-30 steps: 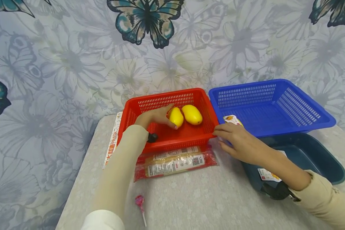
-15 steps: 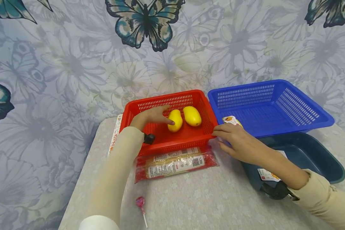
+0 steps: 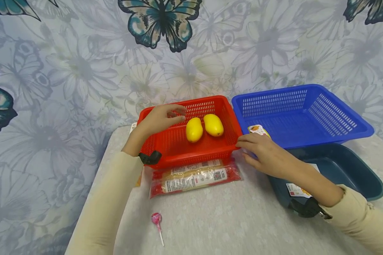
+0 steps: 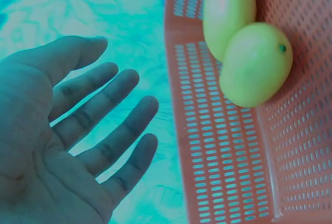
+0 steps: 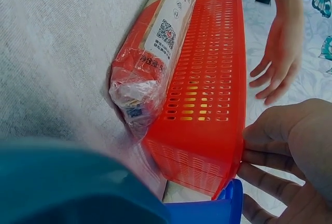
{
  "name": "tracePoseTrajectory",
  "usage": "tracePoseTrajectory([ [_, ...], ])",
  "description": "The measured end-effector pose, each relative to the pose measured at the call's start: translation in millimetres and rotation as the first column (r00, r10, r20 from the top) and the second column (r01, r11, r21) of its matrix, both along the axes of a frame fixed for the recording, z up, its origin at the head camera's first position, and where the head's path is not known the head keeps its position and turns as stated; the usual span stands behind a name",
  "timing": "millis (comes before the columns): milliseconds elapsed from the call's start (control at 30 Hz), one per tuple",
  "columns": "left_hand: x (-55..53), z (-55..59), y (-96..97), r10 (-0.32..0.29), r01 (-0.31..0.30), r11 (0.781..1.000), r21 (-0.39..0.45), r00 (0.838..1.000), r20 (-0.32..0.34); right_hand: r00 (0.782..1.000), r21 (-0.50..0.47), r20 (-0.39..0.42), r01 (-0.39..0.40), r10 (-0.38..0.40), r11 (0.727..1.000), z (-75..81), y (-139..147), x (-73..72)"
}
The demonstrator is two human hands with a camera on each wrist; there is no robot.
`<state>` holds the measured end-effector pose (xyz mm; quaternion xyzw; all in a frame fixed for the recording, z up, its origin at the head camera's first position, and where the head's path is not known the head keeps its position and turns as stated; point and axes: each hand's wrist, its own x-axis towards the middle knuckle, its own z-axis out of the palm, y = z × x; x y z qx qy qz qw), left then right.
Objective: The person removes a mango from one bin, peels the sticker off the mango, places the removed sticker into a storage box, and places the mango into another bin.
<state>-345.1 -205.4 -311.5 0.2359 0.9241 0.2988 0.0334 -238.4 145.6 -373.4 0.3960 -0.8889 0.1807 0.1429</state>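
Observation:
My left hand is raised over the left part of the red basket, its fingers loosely spread and nothing in them. In the left wrist view the palm and fingers of the left hand stand apart from the basket. Two yellow mangoes lie side by side on the basket floor, to the right of this hand. My right hand rests its fingertips on the near right corner of the red basket's rim, thumb hanging loose below.
A blue basket stands to the right, holding a labelled packet. In front of it sits a dark teal tub with a label card. Pasta packs lie before the red basket, and a pink lollipop lies nearer.
My left hand has let go of the left mango and drawn back up and to the left. The mango stays in the basket. My right hand has kept its place at the corner.

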Motion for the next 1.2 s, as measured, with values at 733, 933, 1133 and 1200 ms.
tracePoseTrajectory([
  [733, 109.0, -25.1, -67.5, 0.255, -0.183, 0.947, 0.263, 0.928, -0.271, 1.0, -0.022, 0.002, 0.019, -0.019, 1.0, 0.2, -3.3, 3.4],
  [933, 124.0, -46.1, -83.1, 0.309, -0.233, 0.937, 0.26, 0.9, -0.307, 1.0, -0.017, 0.013, 0.025, -0.024, 1.0, 0.3, -4.6, 5.0],
  [1133, 130.9, -68.7, -97.4, 0.379, -0.293, 0.912, 0.289, 0.872, -0.31, 0.999, -0.017, 0.018, 0.037, -0.037, 0.999, 1.0, -4.5, 7.0],
  [1200, 132.4, -75.3, -101.0, 0.406, -0.315, 0.897, 0.309, 0.864, -0.298, 0.999, -0.019, 0.016, 0.035, -0.035, 0.999, 1.0, -4.9, 6.8],
])
